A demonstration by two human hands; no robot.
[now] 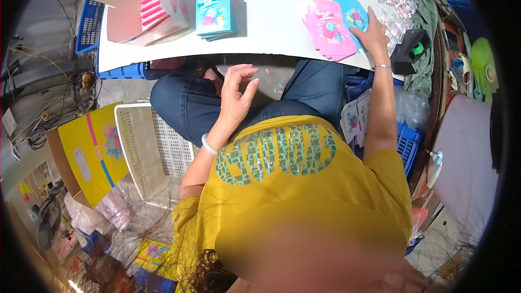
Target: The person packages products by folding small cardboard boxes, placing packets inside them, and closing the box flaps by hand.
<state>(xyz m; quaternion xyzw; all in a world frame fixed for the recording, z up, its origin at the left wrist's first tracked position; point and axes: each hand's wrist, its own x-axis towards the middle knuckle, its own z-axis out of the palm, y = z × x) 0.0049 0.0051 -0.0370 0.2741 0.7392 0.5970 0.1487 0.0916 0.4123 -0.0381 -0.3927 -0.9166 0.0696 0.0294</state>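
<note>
Pink cards (pixel 320 17): pink ground, white lettering, capsule-like shapes in deep pink and blue.
Blue cards (pixel 353 4): bright blue, multicoloured print.
Card stack (pixel 206 5): turquoise, white lettering, pink and yellow motifs.
Open box (pixel 120 24): white to pale pink, pink print on its side.
Packets (pixel 153 6): vivid pink with paler edges, a striped row.
Bench (pixel 271 16): plain white.
Shirt (pixel 358 184): mustard yellow, glittering green lettering.
Jeans (pixel 182 100): dark blue.
Basket (pixel 126 152): white, perforated pattern.
Carton (pixel 78 144): yellow, pink and blue stripes, splash motif.
Crate (pixel 90 24): blue lattice.
Wristband (pixel 207 143): white.
</note>
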